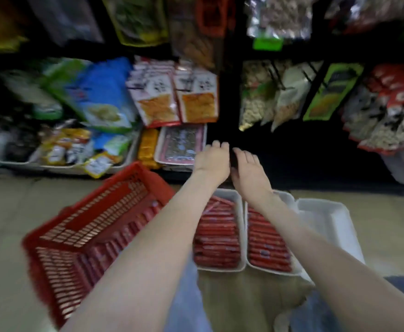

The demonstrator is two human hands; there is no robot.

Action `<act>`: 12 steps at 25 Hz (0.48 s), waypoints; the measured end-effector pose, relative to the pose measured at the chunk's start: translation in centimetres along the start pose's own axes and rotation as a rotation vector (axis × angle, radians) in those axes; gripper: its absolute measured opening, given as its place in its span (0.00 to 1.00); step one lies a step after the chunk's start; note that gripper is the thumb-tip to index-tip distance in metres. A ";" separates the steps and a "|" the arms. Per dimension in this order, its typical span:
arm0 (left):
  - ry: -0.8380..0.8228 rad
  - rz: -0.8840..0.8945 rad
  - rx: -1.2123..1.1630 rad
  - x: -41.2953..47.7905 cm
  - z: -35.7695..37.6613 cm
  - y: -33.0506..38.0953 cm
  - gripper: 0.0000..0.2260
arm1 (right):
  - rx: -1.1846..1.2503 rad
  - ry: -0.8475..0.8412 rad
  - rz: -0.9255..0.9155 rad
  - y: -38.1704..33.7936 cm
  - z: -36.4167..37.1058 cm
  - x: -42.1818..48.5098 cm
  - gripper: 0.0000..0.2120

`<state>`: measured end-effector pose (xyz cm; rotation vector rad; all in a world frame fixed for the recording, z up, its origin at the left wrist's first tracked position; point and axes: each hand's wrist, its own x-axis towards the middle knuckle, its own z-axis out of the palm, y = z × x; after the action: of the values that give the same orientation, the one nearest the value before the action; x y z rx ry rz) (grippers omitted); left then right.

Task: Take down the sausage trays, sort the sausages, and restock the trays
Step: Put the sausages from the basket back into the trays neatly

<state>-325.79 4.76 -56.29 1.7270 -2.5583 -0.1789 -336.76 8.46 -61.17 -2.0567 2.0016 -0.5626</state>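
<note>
Two white trays packed with red sausages lie side by side on the floor in front of me, the left tray and the right tray. An empty white tray sits to their right. Both arms reach forward over the trays toward the dark bottom shelf. My left hand and my right hand hover close together with fingers extended, holding nothing. On the bottom shelf left of my hands lies another tray holding reddish packets. The whole frame is motion-blurred.
A red plastic basket lies tilted on the floor at the left. Snack bags hang on black shelving above, and a bin of mixed packets sits on the low shelf at left. My knees are at the bottom edge.
</note>
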 end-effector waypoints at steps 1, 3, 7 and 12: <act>0.053 -0.036 -0.009 -1.4 -2.2 -2.7 0.15 | 0.010 0.002 -0.039 -3.1 -0.4 0.6 0.25; 0.142 -0.126 -0.028 -5.2 -5.0 -8.4 0.16 | 0.018 -0.050 -0.138 -9.3 -0.1 1.6 0.25; 0.163 -0.376 -0.090 -14.5 -1.9 -19.4 0.17 | 0.035 -0.215 -0.333 -19.7 5.1 2.1 0.25; -0.088 -0.735 -0.222 -23.1 9.4 -27.4 0.23 | -0.074 -0.604 -0.594 -25.2 16.5 1.4 0.28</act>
<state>-292.83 16.68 -68.44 2.4964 -1.7324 -0.5435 -306.98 6.52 -65.50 -2.4720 1.0891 0.0657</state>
